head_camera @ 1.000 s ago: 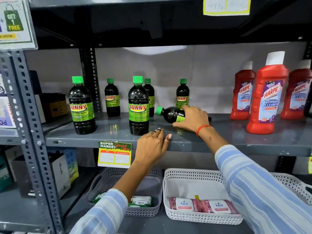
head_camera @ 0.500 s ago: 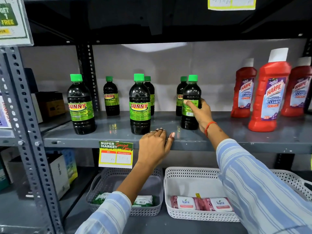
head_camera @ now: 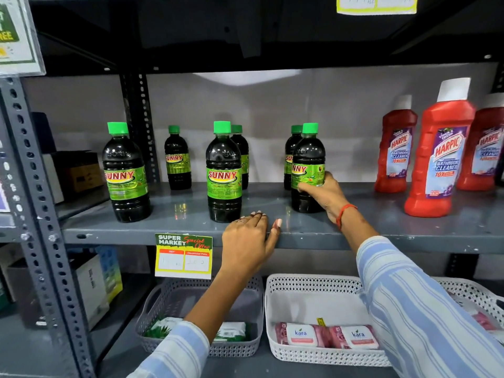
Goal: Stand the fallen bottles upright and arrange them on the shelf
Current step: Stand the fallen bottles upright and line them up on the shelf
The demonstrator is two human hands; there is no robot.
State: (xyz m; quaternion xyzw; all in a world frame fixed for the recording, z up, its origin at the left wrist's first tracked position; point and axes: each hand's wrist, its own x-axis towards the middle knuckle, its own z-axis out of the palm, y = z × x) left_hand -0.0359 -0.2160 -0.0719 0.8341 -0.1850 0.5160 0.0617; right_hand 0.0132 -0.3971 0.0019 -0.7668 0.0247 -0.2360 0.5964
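Observation:
Several dark Sunny bottles with green caps stand upright on the grey shelf (head_camera: pixel 177 216). My right hand (head_camera: pixel 323 196) grips the lower label of the rightmost front bottle (head_camera: pixel 306 162), which stands upright near the shelf's front. Another bottle (head_camera: pixel 291 156) stands just behind it. The middle front bottle (head_camera: pixel 223 173) and the left front bottle (head_camera: pixel 125 173) stand in the same front row, with two smaller-looking ones (head_camera: pixel 176 159) (head_camera: pixel 242 148) behind. My left hand (head_camera: pixel 249 238) rests flat on the shelf's front edge, holding nothing.
Three red Harpic bottles (head_camera: pixel 439 159) stand at the shelf's right end. A price tag (head_camera: pixel 183 255) hangs from the shelf lip. Below sit a grey basket (head_camera: pixel 201 290) and a white basket (head_camera: pixel 313 285) with packets. A perforated upright post (head_camera: pixel 35 203) rises on the left.
One second ago the bottle lay on its side under my right hand. It was stood upright, then drawn forward toward the shelf front. My left hand has stayed on the edge.

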